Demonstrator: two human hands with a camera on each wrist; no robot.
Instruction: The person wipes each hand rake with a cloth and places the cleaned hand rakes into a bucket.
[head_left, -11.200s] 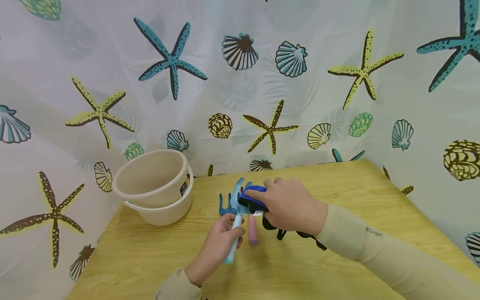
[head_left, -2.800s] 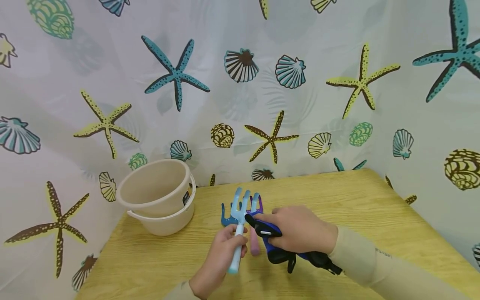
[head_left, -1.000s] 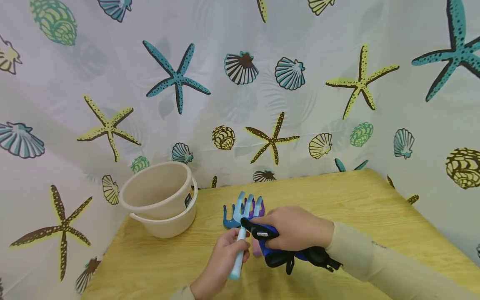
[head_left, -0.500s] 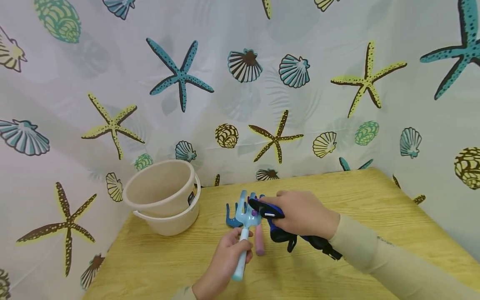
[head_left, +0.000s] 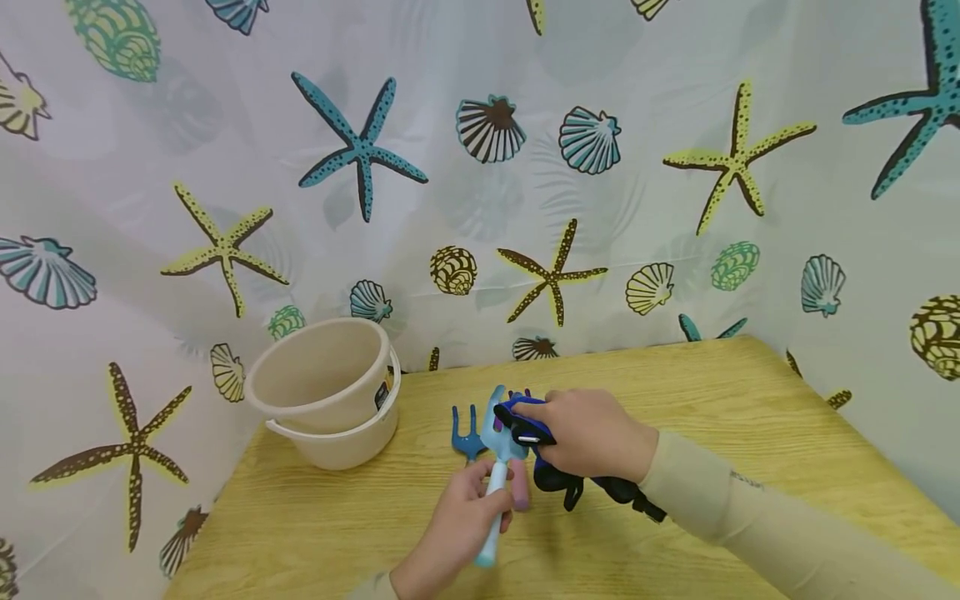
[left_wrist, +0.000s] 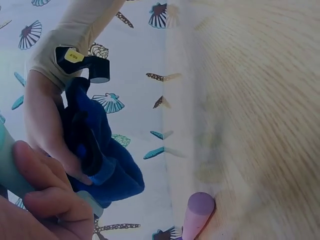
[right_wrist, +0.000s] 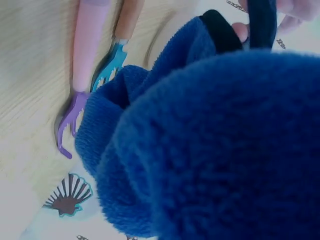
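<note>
My left hand (head_left: pixel 468 504) grips the white handle of a light-blue hand fork (head_left: pixel 492 521), held tilted over the table with its tines pointing away. My right hand (head_left: pixel 596 429) holds a bunched blue cloth (head_left: pixel 517 405) with black edging against the fork's head, covering most of the tines. Close up in the right wrist view, the fluffy cloth (right_wrist: pixel 210 150) fills much of the frame. Behind the held fork lies a purple-tined hand fork with a pink handle (head_left: pixel 519 487), partly covered. Left of it lies a dark-blue hand fork (head_left: pixel 468 442); its brown handle (right_wrist: pixel 129 20) shows in the right wrist view.
A cream bucket (head_left: pixel 333 442) with its handle hanging stands at the back left of the wooden table (head_left: pixel 315 517). A curtain (head_left: pixel 480 183) printed with shells and starfish encloses the back and sides.
Over the last second the cloth in my right hand has moved from the fork's neck up across its tines. My left hand has shifted the fork slightly right. Bucket and lying forks stay put.
</note>
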